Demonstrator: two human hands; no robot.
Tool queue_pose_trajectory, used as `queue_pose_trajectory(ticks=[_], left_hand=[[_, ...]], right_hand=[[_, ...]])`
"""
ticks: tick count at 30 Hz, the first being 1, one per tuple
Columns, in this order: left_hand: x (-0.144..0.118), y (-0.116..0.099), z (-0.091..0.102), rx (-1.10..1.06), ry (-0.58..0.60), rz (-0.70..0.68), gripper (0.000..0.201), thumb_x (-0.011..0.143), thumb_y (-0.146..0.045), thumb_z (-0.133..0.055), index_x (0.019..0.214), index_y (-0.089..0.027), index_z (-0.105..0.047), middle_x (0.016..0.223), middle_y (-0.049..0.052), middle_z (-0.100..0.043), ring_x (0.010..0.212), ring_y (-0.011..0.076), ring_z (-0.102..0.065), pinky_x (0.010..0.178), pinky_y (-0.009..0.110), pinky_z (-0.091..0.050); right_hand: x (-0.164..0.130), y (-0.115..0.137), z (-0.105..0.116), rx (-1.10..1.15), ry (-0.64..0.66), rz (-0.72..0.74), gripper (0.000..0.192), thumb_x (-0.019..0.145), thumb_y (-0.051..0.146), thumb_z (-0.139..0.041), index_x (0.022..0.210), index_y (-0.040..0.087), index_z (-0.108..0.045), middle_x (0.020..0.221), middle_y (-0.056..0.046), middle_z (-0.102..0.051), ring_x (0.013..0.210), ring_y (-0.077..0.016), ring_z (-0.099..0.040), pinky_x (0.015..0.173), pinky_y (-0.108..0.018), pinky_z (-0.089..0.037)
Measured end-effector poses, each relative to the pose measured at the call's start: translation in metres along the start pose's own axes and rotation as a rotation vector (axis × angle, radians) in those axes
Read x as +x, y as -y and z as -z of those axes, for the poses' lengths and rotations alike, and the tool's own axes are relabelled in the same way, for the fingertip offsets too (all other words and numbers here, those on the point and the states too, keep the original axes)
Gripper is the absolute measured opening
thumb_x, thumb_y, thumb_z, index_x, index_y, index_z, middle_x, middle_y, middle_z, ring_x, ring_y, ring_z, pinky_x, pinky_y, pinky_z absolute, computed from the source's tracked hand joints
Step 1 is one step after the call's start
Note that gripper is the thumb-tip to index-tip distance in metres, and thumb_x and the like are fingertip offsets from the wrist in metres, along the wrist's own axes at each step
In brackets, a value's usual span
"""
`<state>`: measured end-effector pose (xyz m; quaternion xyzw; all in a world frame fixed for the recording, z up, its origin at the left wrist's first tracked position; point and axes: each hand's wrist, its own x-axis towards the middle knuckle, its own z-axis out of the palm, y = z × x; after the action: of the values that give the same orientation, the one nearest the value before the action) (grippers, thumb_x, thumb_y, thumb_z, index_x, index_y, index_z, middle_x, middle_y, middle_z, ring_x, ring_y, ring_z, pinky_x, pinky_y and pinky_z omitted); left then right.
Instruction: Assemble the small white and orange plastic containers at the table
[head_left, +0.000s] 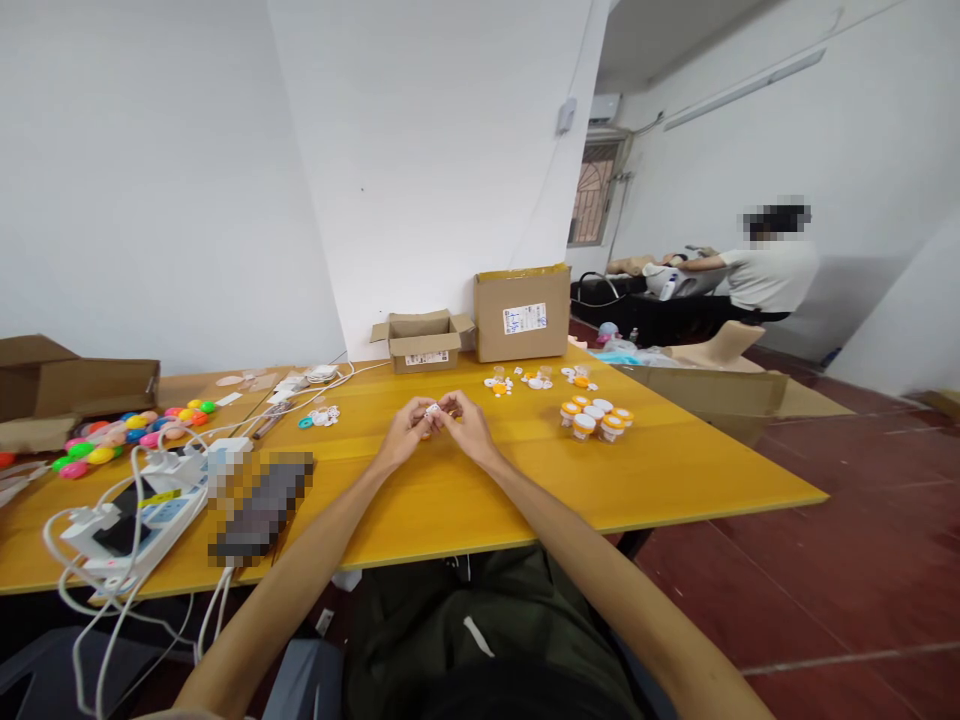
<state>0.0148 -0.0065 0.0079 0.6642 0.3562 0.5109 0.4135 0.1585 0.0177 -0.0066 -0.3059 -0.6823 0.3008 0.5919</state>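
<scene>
Over the middle of the table, my left hand and my right hand meet, both closed with fingertips pinching a small white piece with dark dots. Its exact kind is too small to make out. Something orange shows partly beneath the fingers. To the right of my hands stands a cluster of small clear jars with orange-and-white lids. Behind them lie loose white and orange parts in small groups. Left of my hands are a teal ring and white discs.
A small open carton and a larger cardboard box stand at the back. Colourful plastic balls, a power strip with cables and a blurred dark device occupy the left. A person sits at the far right.
</scene>
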Motion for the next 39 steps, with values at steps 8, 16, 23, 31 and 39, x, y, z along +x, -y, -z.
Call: queue_pose_trajectory(ticks=[8, 16, 23, 31, 39], left_hand=[[0.0002, 0.0023, 0.0029, 0.015, 0.019, -0.015, 0.045, 0.075, -0.055, -0.071, 0.098, -0.017, -0.061, 0.076, 0.002, -0.068, 0.067, 0.0142, -0.063, 0.064, 0.025, -0.049], [-0.0004, 0.0004, 0.002, 0.016, 0.016, -0.005, 0.044, 0.076, -0.054, -0.071, 0.097, -0.017, -0.06, 0.074, 0.001, -0.066, 0.065, 0.0132, -0.061, 0.063, 0.024, -0.046], [-0.0003, 0.0003, 0.001, 0.018, 0.023, -0.028, 0.049, 0.074, -0.059, -0.07, 0.097, -0.018, -0.058, 0.074, 0.0, -0.065, 0.064, 0.0126, -0.059, 0.062, 0.024, -0.046], [-0.0006, 0.0022, -0.0011, 0.034, -0.005, -0.056, 0.048, 0.075, -0.061, -0.068, 0.097, -0.021, -0.053, 0.085, 0.001, -0.066, 0.07, 0.0127, -0.06, 0.062, 0.023, -0.046], [-0.0002, 0.0017, 0.0006, 0.055, -0.048, -0.077, 0.041, 0.077, -0.056, -0.068, 0.091, -0.02, -0.052, 0.083, 0.001, -0.064, 0.069, 0.0122, -0.059, 0.061, 0.022, -0.047]], right_hand=[[0.0001, 0.0017, -0.0007, 0.052, -0.004, -0.013, 0.017, 0.075, 0.037, -0.063, 0.078, 0.023, -0.055, 0.072, 0.001, -0.065, 0.064, -0.0146, -0.061, 0.062, -0.028, -0.051], [0.0004, 0.0004, -0.0011, 0.066, 0.003, -0.011, 0.018, 0.075, 0.037, -0.064, 0.08, 0.023, -0.055, 0.071, 0.001, -0.064, 0.063, -0.0147, -0.061, 0.063, -0.029, -0.051], [0.0005, -0.0013, -0.0015, 0.062, 0.003, -0.013, 0.016, 0.076, 0.037, -0.063, 0.082, 0.023, -0.056, 0.073, 0.001, -0.065, 0.065, -0.0149, -0.061, 0.064, -0.029, -0.052], [0.0019, 0.0026, 0.0, -0.006, -0.008, 0.035, 0.013, 0.078, 0.035, -0.062, 0.085, 0.024, -0.06, 0.082, -0.001, -0.069, 0.076, -0.0165, -0.063, 0.068, -0.029, -0.052], [0.0021, 0.0077, 0.0027, -0.018, 0.007, 0.073, 0.012, 0.081, 0.035, -0.06, 0.08, 0.024, -0.062, 0.079, -0.001, -0.068, 0.076, -0.0174, -0.062, 0.067, -0.029, -0.051]])
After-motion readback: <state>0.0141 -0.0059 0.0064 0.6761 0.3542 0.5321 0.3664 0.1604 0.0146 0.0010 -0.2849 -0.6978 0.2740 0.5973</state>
